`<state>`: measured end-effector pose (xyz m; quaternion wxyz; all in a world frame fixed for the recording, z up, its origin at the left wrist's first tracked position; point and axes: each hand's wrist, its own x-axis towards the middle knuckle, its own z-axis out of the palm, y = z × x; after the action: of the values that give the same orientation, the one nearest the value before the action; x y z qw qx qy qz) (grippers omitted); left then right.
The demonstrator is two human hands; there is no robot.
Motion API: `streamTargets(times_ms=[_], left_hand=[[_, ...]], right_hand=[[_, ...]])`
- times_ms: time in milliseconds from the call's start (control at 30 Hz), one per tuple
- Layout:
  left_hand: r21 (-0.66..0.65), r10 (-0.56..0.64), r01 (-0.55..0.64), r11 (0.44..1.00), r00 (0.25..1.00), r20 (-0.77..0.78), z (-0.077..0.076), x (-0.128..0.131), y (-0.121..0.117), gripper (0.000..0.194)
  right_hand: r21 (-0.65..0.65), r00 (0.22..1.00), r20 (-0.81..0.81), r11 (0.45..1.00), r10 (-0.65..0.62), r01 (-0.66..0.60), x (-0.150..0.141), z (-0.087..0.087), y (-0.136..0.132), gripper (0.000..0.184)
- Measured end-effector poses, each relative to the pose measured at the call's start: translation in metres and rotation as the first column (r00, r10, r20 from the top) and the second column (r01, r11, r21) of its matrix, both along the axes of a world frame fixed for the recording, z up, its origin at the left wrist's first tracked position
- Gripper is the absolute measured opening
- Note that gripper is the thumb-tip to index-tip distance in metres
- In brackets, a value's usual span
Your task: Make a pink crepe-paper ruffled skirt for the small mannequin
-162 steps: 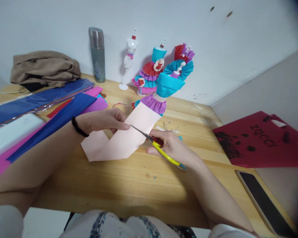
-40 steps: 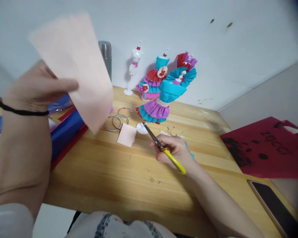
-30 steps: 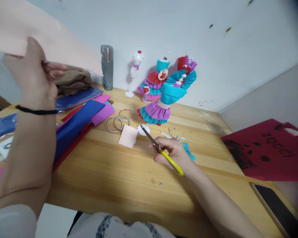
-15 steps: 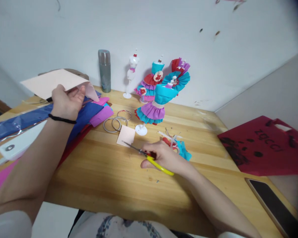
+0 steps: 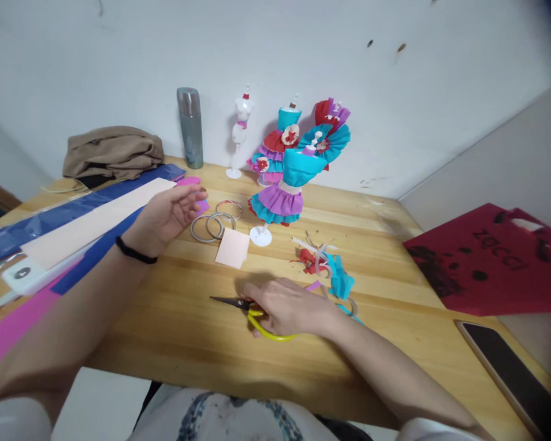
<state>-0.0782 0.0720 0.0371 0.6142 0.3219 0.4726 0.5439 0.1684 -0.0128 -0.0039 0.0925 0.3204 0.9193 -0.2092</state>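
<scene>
My right hand (image 5: 288,306) lies low on the wooden table (image 5: 202,331), fingers still round the yellow-handled scissors (image 5: 250,309), whose blades rest flat and point left. My left hand (image 5: 168,211) hovers open, fingers spread, just past the end of the long pale pink paper strip (image 5: 92,223), which lies on the blue and pink sheets. A small pale pink square (image 5: 232,248) lies on the table between my hands, beside metal rings (image 5: 213,225).
Small mannequins in crepe paper dresses (image 5: 289,177) stand at the back centre with a grey flask (image 5: 190,127) and brown cloth (image 5: 112,152). Paper scraps (image 5: 326,266) lie right of centre. A red bag (image 5: 491,257) and a phone (image 5: 509,376) sit at the right.
My left hand carried the long pink strip up, then laid it on the coloured sheets and let go. My right hand lowered the scissors flat onto the table.
</scene>
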Motion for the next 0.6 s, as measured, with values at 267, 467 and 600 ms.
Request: streamTargets(times_ms=[267,467,600], left_hand=[[0.138,-0.001,0.666,0.733,0.204,-0.979,-0.033,0.026,0.019,0.023],[0.007,0.053,0.781,0.624,-0.034,-0.998,-0.056,0.045,0.035,0.011],[-0.058,0.092,0.797,0.601,-0.142,-0.986,-0.063,0.047,0.038,0.019]], right_hand=[[0.135,0.994,0.071,0.986,0.085,-0.094,-0.005,0.007,-0.015,0.028],[0.151,0.987,0.115,0.98,0.111,-0.128,-0.011,0.005,-0.015,0.02],[0.152,0.995,0.023,0.983,0.101,-0.104,-0.01,0.001,-0.009,0.024]])
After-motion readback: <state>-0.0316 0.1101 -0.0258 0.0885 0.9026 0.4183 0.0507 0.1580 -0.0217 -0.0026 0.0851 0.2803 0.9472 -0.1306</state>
